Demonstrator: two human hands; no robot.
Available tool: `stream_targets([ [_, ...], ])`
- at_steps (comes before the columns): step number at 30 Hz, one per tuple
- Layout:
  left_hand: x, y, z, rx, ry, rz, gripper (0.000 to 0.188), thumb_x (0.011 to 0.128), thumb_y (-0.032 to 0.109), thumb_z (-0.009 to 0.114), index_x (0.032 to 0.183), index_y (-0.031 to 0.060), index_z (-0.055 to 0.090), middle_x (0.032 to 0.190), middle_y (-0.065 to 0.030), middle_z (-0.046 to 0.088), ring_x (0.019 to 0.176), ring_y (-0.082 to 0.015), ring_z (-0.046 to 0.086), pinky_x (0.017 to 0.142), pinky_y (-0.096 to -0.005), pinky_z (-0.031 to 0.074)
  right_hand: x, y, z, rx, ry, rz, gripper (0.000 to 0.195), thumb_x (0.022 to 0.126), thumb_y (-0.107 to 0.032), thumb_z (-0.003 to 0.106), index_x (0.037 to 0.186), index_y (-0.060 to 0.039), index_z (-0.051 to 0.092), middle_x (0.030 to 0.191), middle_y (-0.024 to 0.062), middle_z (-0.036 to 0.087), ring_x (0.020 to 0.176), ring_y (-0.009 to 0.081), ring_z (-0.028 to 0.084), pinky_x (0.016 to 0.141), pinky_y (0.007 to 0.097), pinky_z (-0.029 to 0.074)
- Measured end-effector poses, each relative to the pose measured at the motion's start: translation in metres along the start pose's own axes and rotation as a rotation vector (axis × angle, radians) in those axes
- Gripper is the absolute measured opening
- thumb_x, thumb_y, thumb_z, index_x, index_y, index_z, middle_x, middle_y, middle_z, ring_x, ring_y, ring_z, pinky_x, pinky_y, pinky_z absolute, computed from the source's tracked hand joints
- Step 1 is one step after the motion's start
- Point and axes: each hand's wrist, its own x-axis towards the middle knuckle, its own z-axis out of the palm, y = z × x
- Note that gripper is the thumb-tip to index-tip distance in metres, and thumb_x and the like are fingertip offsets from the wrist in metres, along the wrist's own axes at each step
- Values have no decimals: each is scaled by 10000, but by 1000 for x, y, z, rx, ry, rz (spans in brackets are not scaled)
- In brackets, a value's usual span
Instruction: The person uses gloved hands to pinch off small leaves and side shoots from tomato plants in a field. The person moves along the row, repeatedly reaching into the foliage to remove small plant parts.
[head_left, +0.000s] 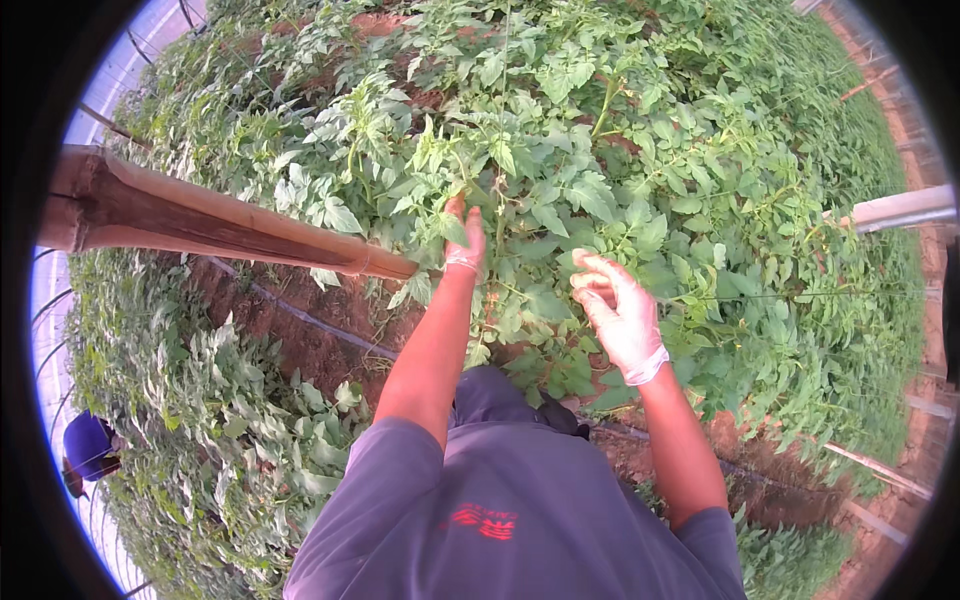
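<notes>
Both hands wear thin, translucent gloves. My left hand (468, 238) reaches up into a leafy tomato plant (592, 193), beside its shoot top (463, 169). A leaf covers part of those fingers, so whether they grip the stem cannot be seen. To the right, my right hand (624, 319) hovers over the foliage with fingers bent and the thumb apart; nothing shows in it. Between the hands, a thin upright string (505, 90) runs down to the plant, near a withered flower cluster (506, 189).
A thick bamboo pole (225, 221) slants in from the left, its end close to my left forearm. Dense tomato rows surround me. A drip hose (322, 324) lies on reddish soil (300, 360). At far left is a person in a blue cap (88, 446). A pale post (904, 208) juts in at right.
</notes>
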Motion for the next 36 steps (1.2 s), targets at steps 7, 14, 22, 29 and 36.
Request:
stream_targets([
  [7,26,71,56,-323,-150,-284,402,988,76,639,1380,45,555,1278,-90,657,1198,-186,592,1071,-348,438,154,-66,37,-319,111,94,652,852,-223,770,1458,-179,535,986,52,754,904,183,719,853,338,554],
  [14,12,113,73,-479,-451,-232,369,953,-6,664,1306,53,577,1241,-61,651,1154,-147,612,963,-306,523,171,-44,43,-336,-89,82,243,922,-227,678,1079,-47,725,946,70,751,920,152,715,833,320,551],
  [22,-26,47,83,-459,-448,-104,255,921,-31,695,1118,114,621,990,-8,699,919,-107,645,863,-287,534,154,-20,46,429,49,198,227,1091,-219,490,1113,-10,577,1098,126,681,1013,217,718,787,294,556],
  [29,-65,133,77,-463,-432,-403,114,1016,66,618,1100,15,675,1036,-52,714,991,-138,655,950,-315,510,139,2,22,148,306,100,212,1066,-163,484,973,-14,602,872,79,693,864,167,723,675,320,551],
  [36,-117,52,76,-228,-613,-255,221,1021,197,635,1159,50,723,1114,-59,741,1042,-148,648,919,-306,499,156,53,-7,187,-16,520,242,1009,-99,479,1167,-45,654,951,69,706,789,145,684,697,304,541],
])
